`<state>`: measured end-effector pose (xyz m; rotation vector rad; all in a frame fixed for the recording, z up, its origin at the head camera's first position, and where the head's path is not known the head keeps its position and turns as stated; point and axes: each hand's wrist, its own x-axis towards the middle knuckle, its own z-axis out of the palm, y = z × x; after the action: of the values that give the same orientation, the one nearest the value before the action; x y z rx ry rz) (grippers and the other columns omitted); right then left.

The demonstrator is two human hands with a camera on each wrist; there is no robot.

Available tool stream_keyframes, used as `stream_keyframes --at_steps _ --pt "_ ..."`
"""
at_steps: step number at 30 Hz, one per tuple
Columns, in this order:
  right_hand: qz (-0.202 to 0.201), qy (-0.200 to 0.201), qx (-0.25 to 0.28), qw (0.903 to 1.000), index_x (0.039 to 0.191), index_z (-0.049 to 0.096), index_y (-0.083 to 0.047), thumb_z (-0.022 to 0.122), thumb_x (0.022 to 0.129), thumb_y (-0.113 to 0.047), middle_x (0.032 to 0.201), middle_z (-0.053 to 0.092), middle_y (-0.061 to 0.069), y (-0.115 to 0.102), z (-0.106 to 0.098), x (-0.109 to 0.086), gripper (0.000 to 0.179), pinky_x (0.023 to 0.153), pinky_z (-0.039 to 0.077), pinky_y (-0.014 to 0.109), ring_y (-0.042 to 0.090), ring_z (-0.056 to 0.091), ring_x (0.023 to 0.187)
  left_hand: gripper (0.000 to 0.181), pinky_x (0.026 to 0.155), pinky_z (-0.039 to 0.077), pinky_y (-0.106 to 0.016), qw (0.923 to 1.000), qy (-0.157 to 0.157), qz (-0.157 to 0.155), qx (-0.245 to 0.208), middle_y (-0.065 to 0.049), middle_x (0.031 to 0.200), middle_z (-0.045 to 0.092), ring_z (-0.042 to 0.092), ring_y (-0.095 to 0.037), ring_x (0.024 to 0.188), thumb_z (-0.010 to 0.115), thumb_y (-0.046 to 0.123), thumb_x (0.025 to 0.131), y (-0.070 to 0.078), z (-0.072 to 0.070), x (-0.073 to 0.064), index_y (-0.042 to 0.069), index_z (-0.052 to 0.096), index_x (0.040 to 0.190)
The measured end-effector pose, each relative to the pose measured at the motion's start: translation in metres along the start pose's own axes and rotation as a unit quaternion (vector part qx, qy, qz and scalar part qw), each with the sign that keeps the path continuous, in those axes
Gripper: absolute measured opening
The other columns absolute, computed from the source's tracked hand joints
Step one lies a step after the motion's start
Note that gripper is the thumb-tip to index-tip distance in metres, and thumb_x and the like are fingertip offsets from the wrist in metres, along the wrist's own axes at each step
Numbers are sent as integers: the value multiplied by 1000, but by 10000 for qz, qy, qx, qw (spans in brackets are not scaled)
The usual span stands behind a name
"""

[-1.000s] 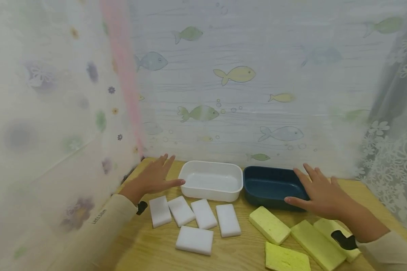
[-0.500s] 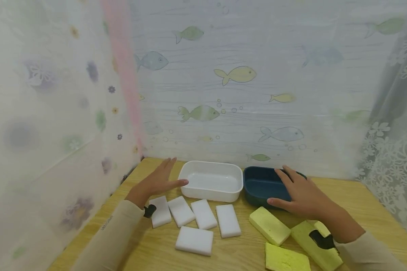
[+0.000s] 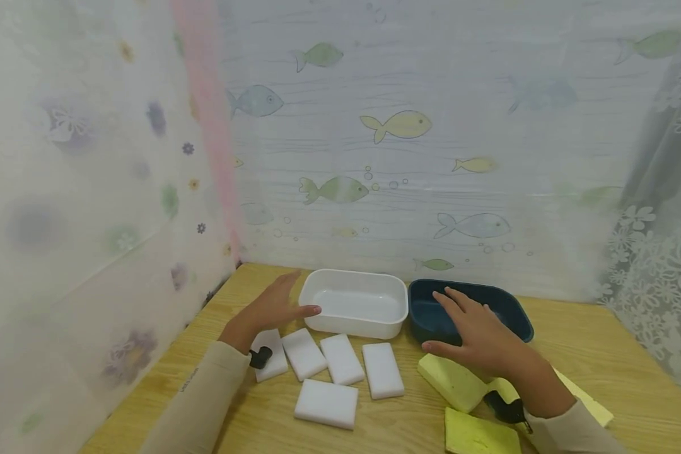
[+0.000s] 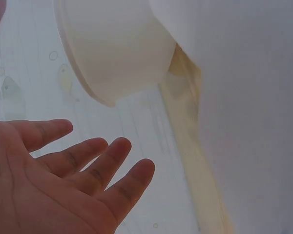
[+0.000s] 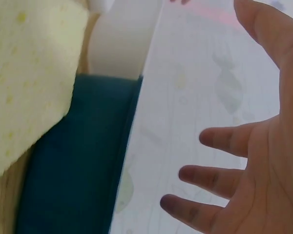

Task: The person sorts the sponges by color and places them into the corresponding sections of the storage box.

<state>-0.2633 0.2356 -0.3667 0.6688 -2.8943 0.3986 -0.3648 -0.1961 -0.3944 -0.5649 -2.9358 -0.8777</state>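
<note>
The left hand (image 3: 269, 310) is spread near the white tub (image 3: 352, 325), the right hand (image 3: 482, 334) likewise near the blue tub (image 3: 513, 309); sponges (image 3: 451, 378) are laid on the table (image 3: 397, 425).

Diffuse light casts faint shadows on the table (image 3: 400, 425); wrist views look hazy

1. Spreading the right hand (image 5: 268, 156) with separated fingers.
2. Facing a teal container (image 5: 73, 151) across a gap from the fingertips.
3. Viewing a pale yellow sponge (image 5: 34, 73) farther from them, partly hiding that container.
4. Showing a white container (image 5: 122, 48) toward the thumb side.
5. Backing the fingers with a fish-printed sheet (image 5: 151, 146).
</note>
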Motion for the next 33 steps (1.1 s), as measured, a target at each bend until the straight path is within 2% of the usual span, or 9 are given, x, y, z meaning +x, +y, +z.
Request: stream_keyframes --at_steps 2,9,15,18,24,28,31,33 --pt "-65 -39 84 9999 163 32 -14 58 91 -77 167 29 21 -4 1 1 99 110 24 80 49 35 149 117 121 28 -62 10000 -9 -73 -18 -20 168 28 28 -41 154 70 75 83 1 0 0 4 24 164" --pt "-252 -445 464 9976 163 34 -17 58 87 -81 167 31 16 -18 8 5 103 112 34 71 46 36 150 112 113 42 -60 9998 15 -144 -139 -19 161 41 48 -39 142 74 71 83 3 1 5 3 33 161" --pt "-315 -767 666 9943 161 36 -14 62 85 -80 166 33 13 -29 25 9 104 112 39 65 42 37 149 97 111 45 -58 9996 2 -147 -221 -15 161 43 52 -38 140 78 58 88 3 2 4 8 37 160" --pt "-428 -742 678 9940 160 39 -11 62 84 -81 165 35 13 -34 33 7 105 113 38 64 41 38 149 93 111 44 -59 9994 -37 -179 -300 -13 161 45 52 -37 141 79 52 88 3 2 1 11 38 160" --pt "-736 -275 404 9961 152 49 -4 71 83 -75 161 42 15 -42 37 5 102 119 28 66 39 34 153 93 112 45 -56 9984 -75 -381 -399 -8 160 47 54 -31 141 81 54 86 1 7 2 17 38 161" --pt "-885 -277 355 9951 150 51 -3 76 82 -70 159 45 15 -47 38 5 99 116 38 60 37 42 148 94 108 48 -56 9980 -82 -377 -495 -10 160 46 58 -34 136 81 53 87 1 7 3 16 36 161" --pt "-911 -472 468 9936 150 52 -6 77 82 -68 157 47 14 -52 39 6 96 110 45 57 36 48 143 95 107 50 -55 9977 -127 -421 -508 -12 161 45 59 -34 135 81 52 87 2 8 3 15 35 162" --pt "-863 -662 590 9923 150 53 -7 79 82 -66 156 49 13 -55 40 7 94 110 46 56 35 49 141 96 106 50 -54 9979 -150 -439 -461 -12 161 45 59 -34 135 80 52 88 1 8 3 14 34 162"
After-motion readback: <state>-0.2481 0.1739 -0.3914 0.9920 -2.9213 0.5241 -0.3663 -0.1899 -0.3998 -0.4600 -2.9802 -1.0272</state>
